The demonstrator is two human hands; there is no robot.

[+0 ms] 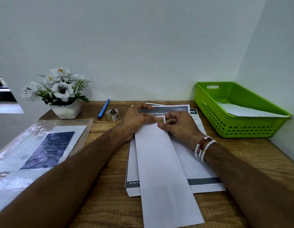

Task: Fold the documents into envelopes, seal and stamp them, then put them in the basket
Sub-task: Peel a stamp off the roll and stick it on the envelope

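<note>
White paper envelope (161,162) lies lengthwise on a stack of printed documents (200,170) in the middle of the wooden tabletop (110,203), its near end running past the stack toward the person; a small stamp (160,120) with green marks sits at its far end. The left hand (136,120) grips that far end, fingers curled, thumb tip touching the stamp's left edge; the right hand (181,125) pinches at the stamp from the other side, thumb just below it, the other fingers curled in; beaded bracelets (204,148) circle the right wrist. The green basket (241,127) stands in the far right corner, well apart from the hands, with a white sheet (245,111) inside. Left of the hands lie a tape roll (112,114) and a blue pen (103,108); farther left, a pot of white flowers (66,109); nearer, a plastic sleeve (36,145) holding papers.
</note>
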